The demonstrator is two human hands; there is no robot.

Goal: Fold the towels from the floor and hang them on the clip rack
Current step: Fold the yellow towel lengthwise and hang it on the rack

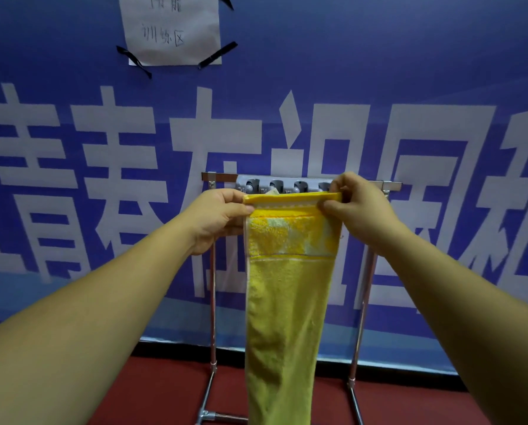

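A yellow towel (pixel 287 302), folded lengthwise into a narrow strip, hangs straight down in the middle of the view. My left hand (pixel 216 216) pinches its top left corner and my right hand (pixel 358 207) pinches its top right corner. The towel's top edge is stretched level just below the grey clip rack (pixel 275 184), which has several clips along the top bar of a metal stand (pixel 212 286). The towel hides part of the clips and the stand's middle. I cannot tell whether the edge sits in any clip.
Right behind the stand hangs a blue banner (pixel 440 72) with large white characters and a taped paper sheet (pixel 170 29). The stand's legs rest on a dark red floor (pixel 152 391).
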